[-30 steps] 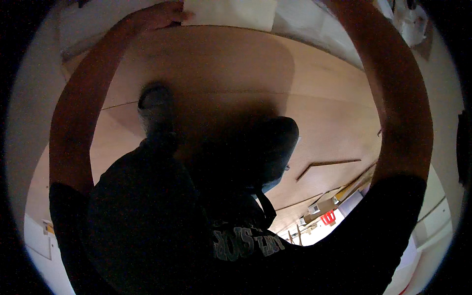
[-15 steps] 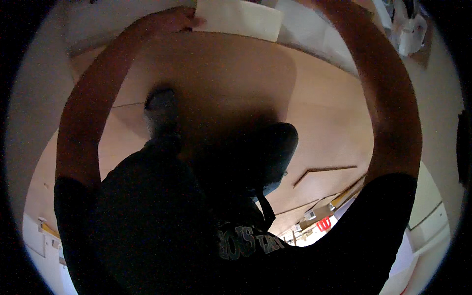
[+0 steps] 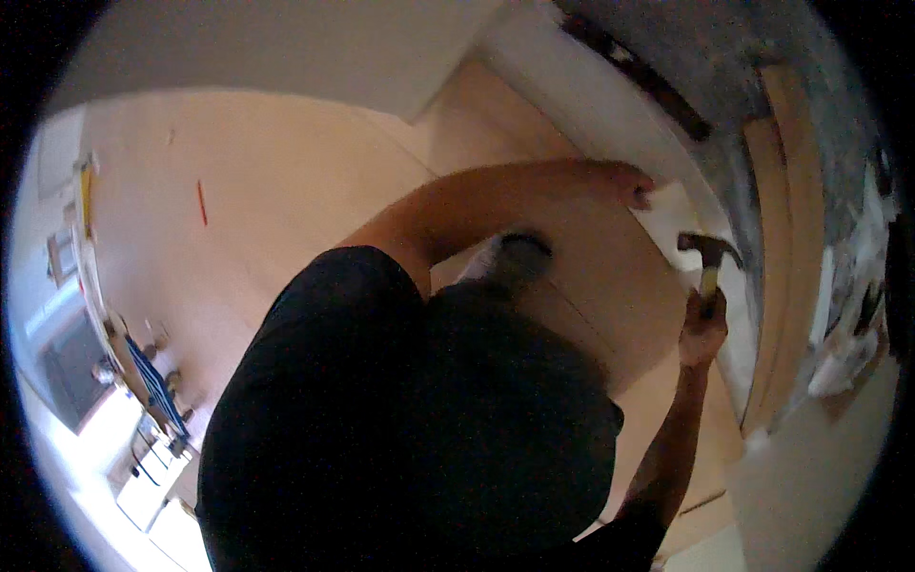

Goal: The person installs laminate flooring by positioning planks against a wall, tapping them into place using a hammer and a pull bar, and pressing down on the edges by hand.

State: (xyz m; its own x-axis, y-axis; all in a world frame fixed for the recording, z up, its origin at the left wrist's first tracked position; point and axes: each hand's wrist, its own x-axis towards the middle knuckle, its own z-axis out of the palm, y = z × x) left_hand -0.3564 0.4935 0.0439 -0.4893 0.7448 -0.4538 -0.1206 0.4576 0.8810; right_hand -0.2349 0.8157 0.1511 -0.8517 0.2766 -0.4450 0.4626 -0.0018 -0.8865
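In my right hand point(image 3: 703, 336) is a claw hammer point(image 3: 708, 270), gripped by its handle with the dark head raised toward the floor's edge. The handle shows yellow below the head. My left hand point(image 3: 633, 185) is closed at the end of a short pale board point(image 3: 671, 217), its fingers curled against the corner. This board lies along the edge of the wood-look floor point(image 3: 610, 238), just short of the hammer head. Some of the board's far end is hard to make out beside the hammer.
Two long wooden strips point(image 3: 786, 238) lie on the grey rough floor at the right. A dark bar point(image 3: 637, 71) lies at the upper right. White crumpled plastic point(image 3: 843, 348) is near the right rim. A wall point(image 3: 286, 48) juts in at the top. A red stick point(image 3: 201, 203) lies at the left.
The view has swung round, so the pale board and floor edge now appear at the right. My right hand, out of sight before, now shows with the hammer. My left hand stays at the board.
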